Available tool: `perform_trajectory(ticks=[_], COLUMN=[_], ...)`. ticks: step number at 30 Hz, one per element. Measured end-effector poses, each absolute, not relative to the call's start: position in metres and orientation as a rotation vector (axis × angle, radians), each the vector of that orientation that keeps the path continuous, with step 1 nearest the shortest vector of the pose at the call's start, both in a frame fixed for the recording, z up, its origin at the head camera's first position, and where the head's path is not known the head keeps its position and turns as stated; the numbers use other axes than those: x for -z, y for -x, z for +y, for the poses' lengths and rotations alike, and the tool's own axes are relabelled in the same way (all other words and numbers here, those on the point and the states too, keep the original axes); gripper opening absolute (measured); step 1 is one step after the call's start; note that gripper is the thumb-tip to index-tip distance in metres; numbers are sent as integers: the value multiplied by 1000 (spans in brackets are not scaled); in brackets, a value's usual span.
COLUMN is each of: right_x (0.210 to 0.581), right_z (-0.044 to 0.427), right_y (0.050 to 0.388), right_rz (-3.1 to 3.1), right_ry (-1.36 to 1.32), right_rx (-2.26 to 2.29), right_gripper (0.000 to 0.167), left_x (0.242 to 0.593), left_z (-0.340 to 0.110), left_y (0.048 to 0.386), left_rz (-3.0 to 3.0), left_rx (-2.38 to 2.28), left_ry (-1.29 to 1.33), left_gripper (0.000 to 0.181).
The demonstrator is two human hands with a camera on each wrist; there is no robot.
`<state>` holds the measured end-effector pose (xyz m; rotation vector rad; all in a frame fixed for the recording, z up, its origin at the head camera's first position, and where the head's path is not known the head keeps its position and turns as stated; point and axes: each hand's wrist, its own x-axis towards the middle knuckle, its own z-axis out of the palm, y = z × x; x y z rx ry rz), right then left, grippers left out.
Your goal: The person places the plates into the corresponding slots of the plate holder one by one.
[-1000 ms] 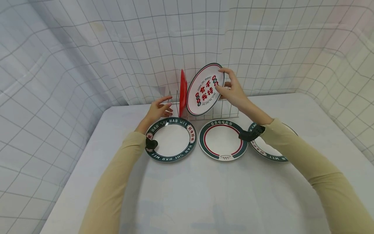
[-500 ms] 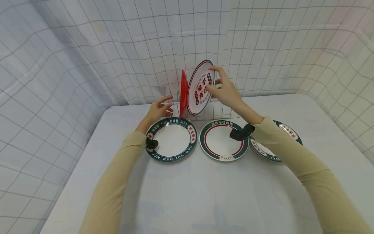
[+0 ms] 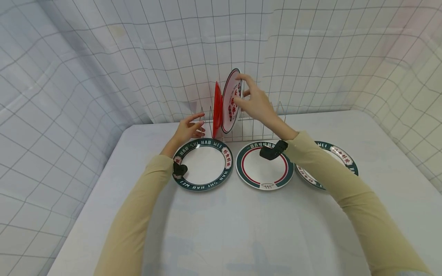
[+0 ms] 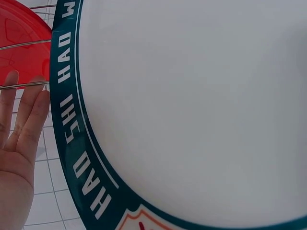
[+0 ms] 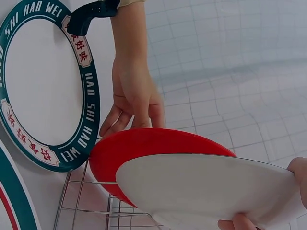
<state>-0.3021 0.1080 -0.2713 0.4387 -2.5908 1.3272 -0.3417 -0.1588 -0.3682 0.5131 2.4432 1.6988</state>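
Pinches one white plate (image 3: 228,105) by its rim in the right hand (image 3: 256,102), at the wire rack (image 3: 253,137) bearing one red plate (image 3: 217,110) between both hands, with the left hand (image 3: 186,129) relaxed and empty, three green-rimmed plates (image 3: 202,165) flat on the desk (image 3: 235,230) nearer than either.

A right hand (image 5: 301,178) grips a white plate (image 5: 206,189) beside a red plate (image 5: 120,154) and a wire rack (image 5: 91,211).
Seen from the right wrist, the white plate overlaps the red one; whether they touch, I cannot tell. The right hand is mostly cut off, showing at the right edge and as fingertips below. Behind the red plate, a left hand (image 5: 133,96) reaches down, fingers extended, a black strap (image 5: 88,18) near its cream sleeve (image 5: 129,2). At upper left lies a green-rimmed plate (image 5: 45,81) lettered "HAO SHI HAO WEI"; checked cloth (image 5: 230,86) fills the upper right.
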Motion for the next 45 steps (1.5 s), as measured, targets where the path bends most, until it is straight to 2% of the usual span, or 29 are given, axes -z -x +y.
perform_trajectory(ticks=[7,19,30,39,45], right_x=[267,276,295,303,309], right_z=[101,85,78,80,83], right_y=[308,314,319,325,326], right_rz=[-2615,-2684,-2665,-2685,-2715], right_ry=[-441,-418,-408,-425,-555], right_rx=[-1273,-1192,-1161,-1115,-1095], right_gripper=[57,55,52,57,73], left_x=[387,365,389,372,363], left_z=[-163,-156,-161,-153,-151], left_y=[355,337,353,339,332], left_rz=[2488,2433,2470,2430,2429], left_rx=[-1694,-1723,-1729,-1743,-1730], left_ry=[-532,-508,-540,-516,-496], left_gripper=[48,45,47,45,45])
